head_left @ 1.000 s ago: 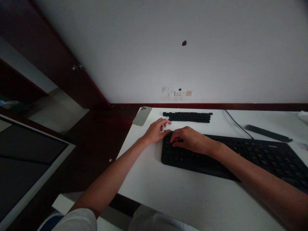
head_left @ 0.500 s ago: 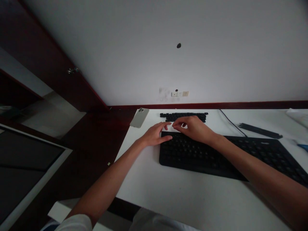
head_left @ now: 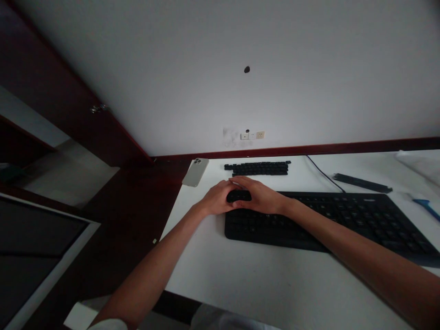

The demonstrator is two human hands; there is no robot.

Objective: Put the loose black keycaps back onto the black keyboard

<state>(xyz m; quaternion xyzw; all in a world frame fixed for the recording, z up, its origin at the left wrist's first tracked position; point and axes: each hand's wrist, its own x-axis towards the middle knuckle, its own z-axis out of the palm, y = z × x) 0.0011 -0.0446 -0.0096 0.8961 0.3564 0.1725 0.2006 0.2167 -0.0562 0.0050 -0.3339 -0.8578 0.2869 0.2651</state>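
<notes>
A black keyboard [head_left: 319, 229] lies on the white table. Over its upper left corner my left hand [head_left: 216, 197] and my right hand [head_left: 263, 195] meet, forming a ring through which a few keys show. The fingertips of both hands overlap at the keyboard's far edge, and the thumbs come together on the keys. Each hand has its thumb spread away from its fingers. No held object shows, though the spot where the fingertips overlap is partly hidden. Behind the hands, loose black keycaps [head_left: 261, 168] lie in rows.
A phone [head_left: 195, 172] lies at the table's far left corner. Behind the keyboard are its cable [head_left: 325, 173] and a long dark strip [head_left: 362, 182]. A blue-handled tool [head_left: 428, 208] and white plastic [head_left: 421, 165] are at the right. A wall stands behind the table [head_left: 254, 279].
My right hand has moved down and left from its pinched pose above the keyboard's far edge, its fingers spreading. Both hands now touch. The view has shifted slightly.
</notes>
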